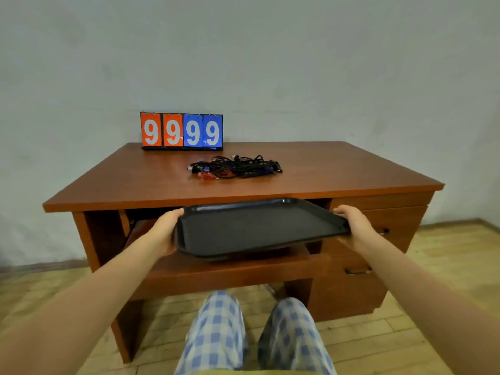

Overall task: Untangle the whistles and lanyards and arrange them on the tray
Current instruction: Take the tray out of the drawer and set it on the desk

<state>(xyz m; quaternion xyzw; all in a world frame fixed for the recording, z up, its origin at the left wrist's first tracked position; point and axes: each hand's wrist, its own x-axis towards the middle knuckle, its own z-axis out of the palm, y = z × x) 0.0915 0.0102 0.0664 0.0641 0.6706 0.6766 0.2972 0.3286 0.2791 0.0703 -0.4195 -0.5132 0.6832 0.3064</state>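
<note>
A: Whistles and lanyards (pixel 234 167)?
B: tangled heap on surface (pixel 135 180), near scoreboard (pixel 181 130)
A: Hands?
B: head view: left hand (pixel 162 232), right hand (pixel 353 226) each grasping black tray (pixel 243 228) edge, held below desktop

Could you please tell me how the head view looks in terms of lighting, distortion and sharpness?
Head view: soft, even light; wide-angle bending curves the brown wooden desk edges and stretches the forearms; the tangled black lanyards and whistles are too small and soft to separate; the black plastic tray, gripped by the left hand and right hand, shows faint sheen.
</note>
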